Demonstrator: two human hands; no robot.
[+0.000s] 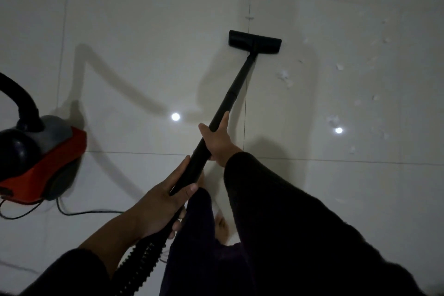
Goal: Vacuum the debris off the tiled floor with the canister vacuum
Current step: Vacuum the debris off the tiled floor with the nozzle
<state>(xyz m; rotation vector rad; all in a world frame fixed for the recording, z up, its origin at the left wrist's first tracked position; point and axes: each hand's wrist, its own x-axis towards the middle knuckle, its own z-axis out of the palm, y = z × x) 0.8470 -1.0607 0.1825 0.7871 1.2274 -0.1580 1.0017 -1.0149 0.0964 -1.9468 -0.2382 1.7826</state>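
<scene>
Both hands grip the black wand [217, 122]: right hand [217, 139] curled higher up, left hand [159, 202] wrapped below

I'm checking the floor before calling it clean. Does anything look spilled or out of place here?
Yes. Small white scraps of debris lie scattered over the pale tiled floor, to the right of the black floor nozzle, not yet picked up. Nothing else stands out.
</scene>
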